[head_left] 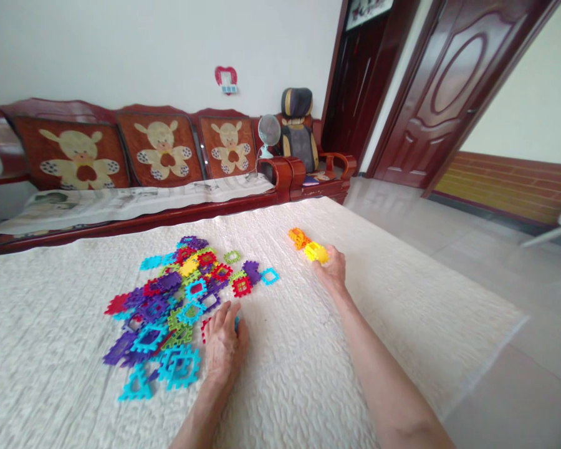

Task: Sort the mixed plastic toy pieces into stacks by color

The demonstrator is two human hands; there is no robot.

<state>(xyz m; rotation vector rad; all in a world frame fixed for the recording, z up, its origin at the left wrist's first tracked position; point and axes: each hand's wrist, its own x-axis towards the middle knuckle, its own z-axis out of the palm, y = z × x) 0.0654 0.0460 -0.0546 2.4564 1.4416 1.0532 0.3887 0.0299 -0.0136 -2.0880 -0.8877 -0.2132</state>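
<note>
Sorting by colour seems in hand: the right hand (331, 269) grips yellow pieces (314, 251) beside orange pieces (298, 237) on the quilted cover (280, 380), the left hand's (225, 340) hold by the mixed pile (169, 280) is unclear, and next calls for careful release.

Bright, soft light; glare on panelled door (453, 93); edges stretched, perhaps blurred.

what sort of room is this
Probably a living room in a home: a long wooden sofa with bear-patterned cushions stands along the wall, and a small fan sits near its arm.
</note>
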